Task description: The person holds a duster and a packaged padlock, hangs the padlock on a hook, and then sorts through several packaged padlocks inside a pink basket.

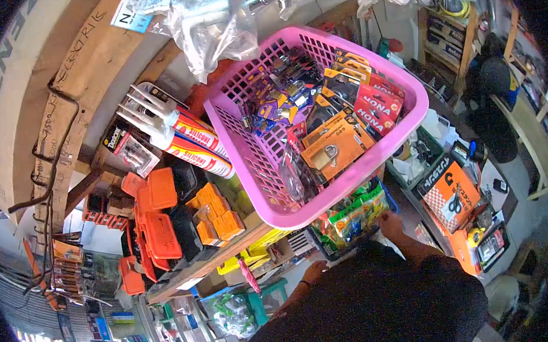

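Observation:
Below the front rim of the pink basket is a dark-edged tray with green and yellow plastic packets in it. My right hand is at the tray's right side, its fingers curled at the edge by the packets. Close to the tray's near left corner is my left hand, small in view, with its fingers partly hidden. The big pink basket stands above both hands, tilted in view. It holds red HONA packs, orange padlock cards and small purple-and-yellow packs.
Silicone tubes, red-orange plastic boxes and orange cartons crowd the wooden shelf at left. Bagged metal parts hang overhead. To the right are an orange scissors package and a green crate.

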Tool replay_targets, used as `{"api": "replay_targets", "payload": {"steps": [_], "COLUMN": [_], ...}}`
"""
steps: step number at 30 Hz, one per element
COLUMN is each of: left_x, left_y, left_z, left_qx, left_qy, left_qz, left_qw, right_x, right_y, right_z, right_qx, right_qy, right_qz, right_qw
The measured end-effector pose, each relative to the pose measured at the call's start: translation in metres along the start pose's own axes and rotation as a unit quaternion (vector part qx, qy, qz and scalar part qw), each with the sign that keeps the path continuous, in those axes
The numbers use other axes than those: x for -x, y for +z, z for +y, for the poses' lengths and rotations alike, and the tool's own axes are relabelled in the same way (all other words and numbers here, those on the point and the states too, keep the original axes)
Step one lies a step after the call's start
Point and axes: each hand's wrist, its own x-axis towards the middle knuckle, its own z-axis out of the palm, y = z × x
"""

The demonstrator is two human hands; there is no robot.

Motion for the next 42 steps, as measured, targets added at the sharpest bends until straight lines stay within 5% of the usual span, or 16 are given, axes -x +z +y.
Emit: {"api": "replay_targets", "payload": {"steps": [5, 7, 13, 14, 15, 17, 18, 21, 22, 24, 26, 28, 31, 33, 40, 42], "left_x": [0.026, 0.01, -0.046, -0.067, -0.075, -0.086, -0.099, -0.096, -0.095, -0.092, -0.094, -0.104, -0.142, -0.193, -0.348, -0.361], "left_y": [-0.037, -0.049, -0.067, -0.08, -0.087, -0.098, -0.106, -0.128, -0.139, -0.166, -0.196, -0.215, -0.215, -0.227, -0.286, -0.283], "left_z": [0.046, 0.07, 0.131, 0.16, 0.179, 0.217, 0.265, 0.307, 0.334, 0.381, 0.414, 0.443, 0.485, 0.497, 0.417, 0.374], "left_qx": [0.019, 0.031, 0.058, 0.11, 0.111, -0.161, -0.086, -0.063, -0.042, -0.008, -0.006, -0.043, -0.258, -0.328, -0.515, -0.554], "left_qy": [-0.052, -0.069, -0.109, -0.277, -0.28, -0.079, -0.168, -0.174, -0.134, -0.028, 0.078, 0.127, 0.169, 0.161, -0.062, 0.05], "left_qz": [-0.032, -0.039, -0.029, -0.072, -0.069, -0.105, -0.076, -0.144, -0.14, -0.15, -0.158, -0.13, 0.049, 0.007, -0.066, 0.228], "left_qw": [0.998, 0.996, 0.992, 0.952, 0.951, 0.978, 0.979, 0.972, 0.98, 0.988, 0.984, 0.982, 0.95, 0.931, 0.852, 0.799], "right_x": [-0.002, -0.017, -0.069, -0.078, -0.085, -0.09, -0.089, -0.083, -0.082, -0.079, -0.08, -0.093, -0.109, -0.112, -0.178, -0.179], "right_y": [-0.012, -0.014, -0.15, -0.168, -0.184, -0.217, -0.228, -0.257, -0.266, -0.281, -0.288, -0.283, -0.266, -0.257, -0.196, -0.2], "right_z": [-0.02, 0.002, -0.086, -0.096, -0.105, -0.156, -0.179, -0.242, -0.261, -0.296, -0.331, -0.357, -0.383, -0.413, -0.412, -0.404], "right_qx": [-0.127, -0.14, -0.123, -0.162, -0.198, -0.246, -0.261, -0.188, -0.19, -0.06, 0.004, 0.131, 0.266, 0.33, 0.337, 0.357], "right_qy": [0.16, 0.101, 0.037, 0.017, -0.002, -0.086, -0.149, -0.333, -0.335, -0.486, -0.509, -0.601, -0.622, -0.531, -0.531, -0.507], "right_qz": [0.153, 0.256, 0.45, 0.469, 0.485, 0.53, 0.519, 0.469, 0.467, 0.309, 0.172, 0.08, -0.073, -0.183, -0.107, -0.164], "right_qw": [0.967, 0.951, 0.884, 0.868, 0.852, 0.807, 0.8, 0.796, 0.796, 0.816, 0.843, 0.785, 0.733, 0.758, 0.77, 0.767]}}
